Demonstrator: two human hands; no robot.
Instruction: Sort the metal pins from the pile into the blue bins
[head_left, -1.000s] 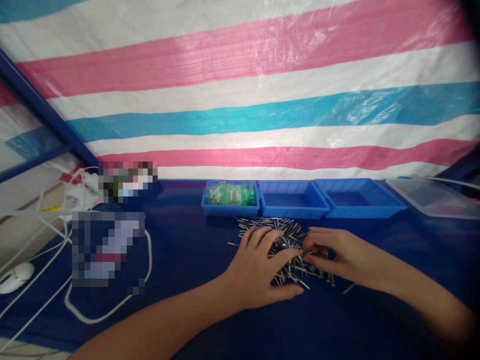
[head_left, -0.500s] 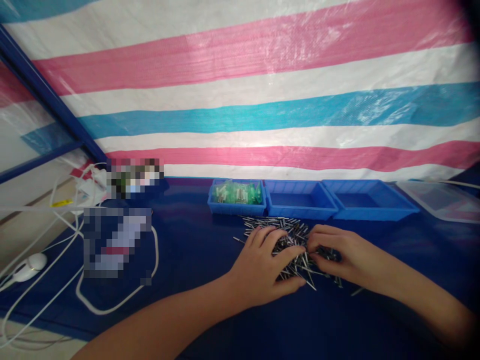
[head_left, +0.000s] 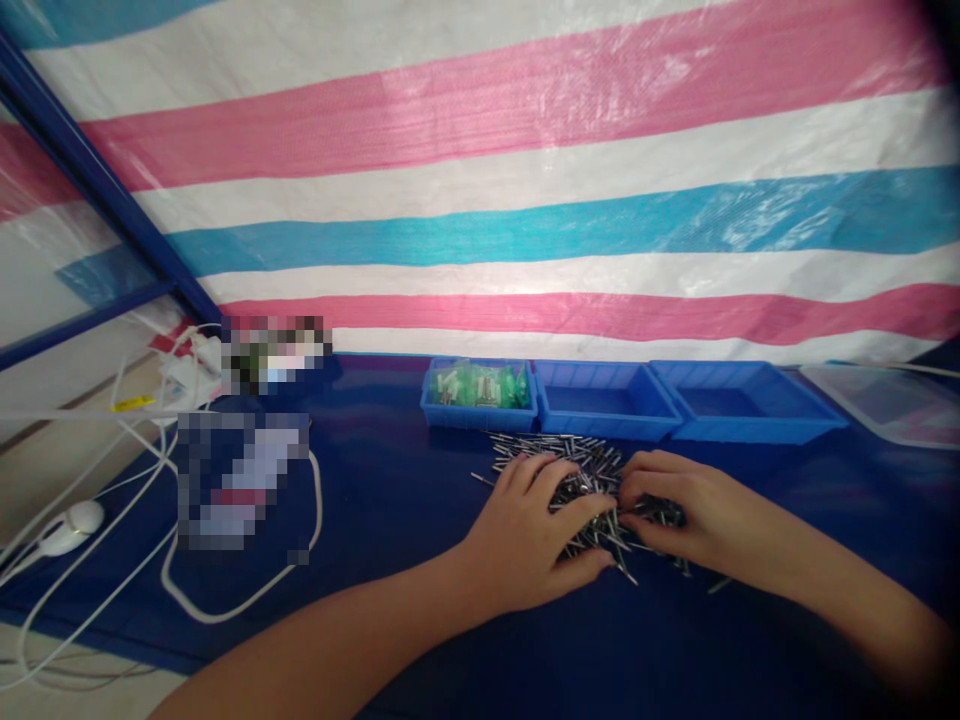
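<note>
A heap of thin metal pins lies on the dark blue table cover, just in front of three blue bins. My left hand rests on the heap's left side, fingers curled down into the pins. On the right side my right hand has its fingers bent and pinched among the pins. Whether either hand actually grips pins is hidden by the fingers. The two hands almost touch at the middle of the heap.
The left blue bin holds small green parts; the middle bin and right bin look bare. A clear tray sits far right. White cables and a white mouse lie left. A striped tarp hangs behind.
Both hands stay on the pin heap and have drawn slightly closer together, fingers curling in more. The view has shifted a little to the left.
</note>
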